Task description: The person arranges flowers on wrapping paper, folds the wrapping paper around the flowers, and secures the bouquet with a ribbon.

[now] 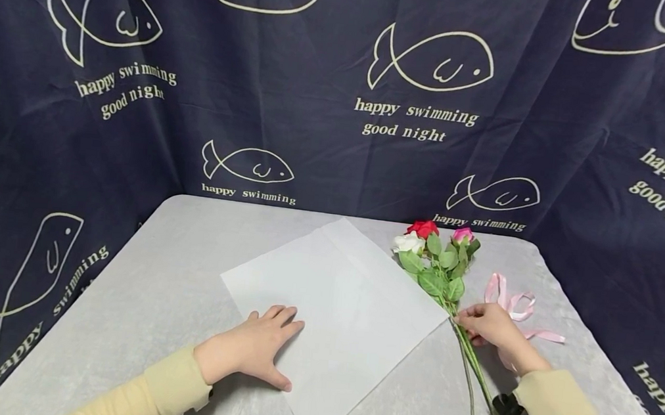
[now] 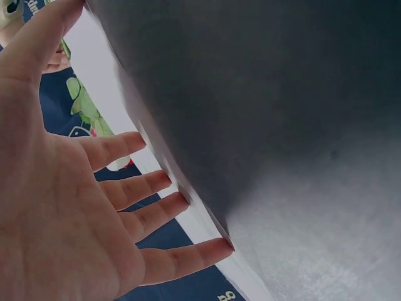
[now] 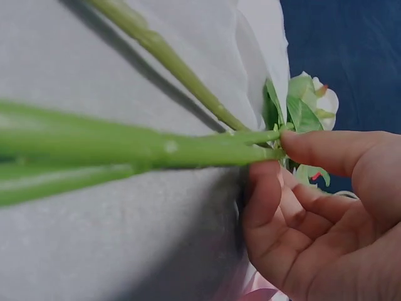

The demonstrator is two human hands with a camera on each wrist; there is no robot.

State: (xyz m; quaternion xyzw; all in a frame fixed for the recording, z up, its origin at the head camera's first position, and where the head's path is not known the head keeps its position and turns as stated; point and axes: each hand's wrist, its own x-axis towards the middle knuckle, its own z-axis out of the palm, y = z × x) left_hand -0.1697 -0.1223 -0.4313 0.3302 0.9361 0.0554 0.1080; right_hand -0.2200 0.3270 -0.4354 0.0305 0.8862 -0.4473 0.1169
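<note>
A white square sheet of paper [image 1: 349, 288] lies on the table, turned like a diamond. My left hand [image 1: 263, 346] rests on its left edge with fingers spread; in the left wrist view the fingertips touch the paper near its edge. To the right lies a small bunch of roses: one red rose [image 1: 422, 228], one white rose [image 1: 408, 243] and one pink rose [image 1: 463, 235], with green leaves. My right hand [image 1: 491, 327] pinches the green stems [image 3: 156, 150] between thumb and index finger, just below the leaves and beside the paper's right corner.
A loose pink ribbon [image 1: 520, 306] lies curled on the grey table [image 1: 187, 234], behind and right of my right hand. Dark blue curtain [image 1: 330, 102] with white fish drawings surrounds the table's back and sides. A small black object [image 1: 507, 407] sits by the right cuff.
</note>
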